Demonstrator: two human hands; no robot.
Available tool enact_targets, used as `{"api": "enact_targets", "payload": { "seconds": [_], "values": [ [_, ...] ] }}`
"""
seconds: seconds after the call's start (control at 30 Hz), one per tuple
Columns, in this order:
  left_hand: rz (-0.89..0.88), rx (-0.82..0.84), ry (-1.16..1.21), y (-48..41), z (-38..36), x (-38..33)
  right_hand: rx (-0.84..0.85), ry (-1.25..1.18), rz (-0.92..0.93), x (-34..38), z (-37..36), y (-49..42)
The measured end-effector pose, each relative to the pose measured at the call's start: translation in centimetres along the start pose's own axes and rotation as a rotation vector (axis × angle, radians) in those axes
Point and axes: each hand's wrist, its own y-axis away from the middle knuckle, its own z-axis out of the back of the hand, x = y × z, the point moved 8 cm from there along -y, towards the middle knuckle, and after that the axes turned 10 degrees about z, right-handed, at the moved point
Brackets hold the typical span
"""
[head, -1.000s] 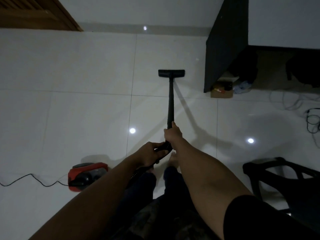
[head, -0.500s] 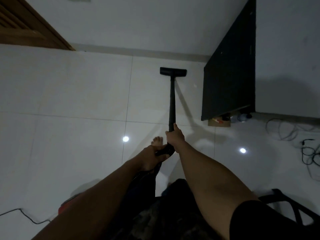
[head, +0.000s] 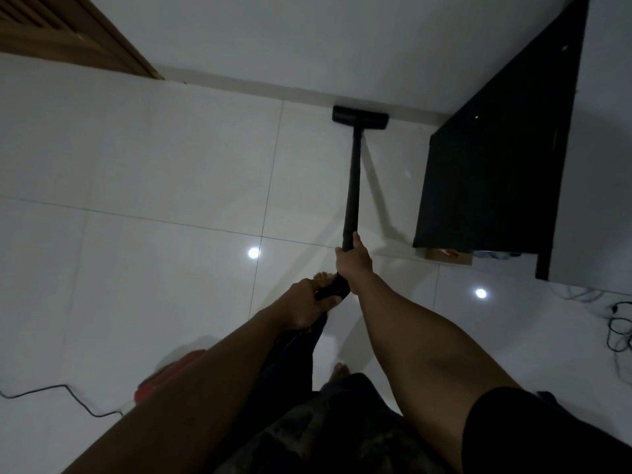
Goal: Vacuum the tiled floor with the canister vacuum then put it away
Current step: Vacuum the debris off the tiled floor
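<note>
A black vacuum wand runs away from me across the white tiled floor. Its flat floor head lies against the skirting at the far wall. My right hand grips the wand's lower end, thumb up along it. Just behind, my left hand holds the black handle where the hose begins. The red canister sits on the floor at my lower left, mostly hidden by my left forearm.
A black desk panel stands close on the right of the wand, with a small box under it. The vacuum's power cord trails at lower left. Loose cables lie at the right edge. A wooden door is at top left.
I have stepped forward and pushed the wand ahead: the floor head went from mid-tile to the base of the far wall. The canister dropped lower behind my arm.
</note>
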Motion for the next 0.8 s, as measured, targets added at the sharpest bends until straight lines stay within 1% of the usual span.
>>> {"api": "enact_targets", "payload": {
  "seconds": [0.17,0.3,0.4,0.5,0.67,0.73,0.8],
  "values": [
    [-0.053,-0.030,0.001,1.6,-0.4,-0.5,-0.065,-0.020,0.044,-0.2,0.7,2.0],
    [-0.053,-0.028,-0.063,3.8,-3.3,1.0,-0.082,-0.028,0.044,-3.1,1.1,5.6],
    [-0.080,-0.041,-0.070,6.8,-6.9,2.1,-0.079,-0.072,0.036,-5.8,2.0,10.0],
    [-0.084,-0.042,-0.078,9.7,-11.6,4.1,-0.080,-0.148,0.041,-9.8,2.3,15.3],
    [-0.119,-0.075,-0.131,14.5,-20.5,9.0,-0.127,-0.025,0.114,-19.2,1.5,20.6],
    [-0.113,-0.063,-0.185,14.8,-23.7,11.6,-0.127,-0.034,0.117,-22.5,1.0,22.9],
    [-0.124,-0.053,-0.205,17.8,-26.7,12.8,-0.133,-0.044,0.113,-25.9,0.5,25.8]
  ]
}}
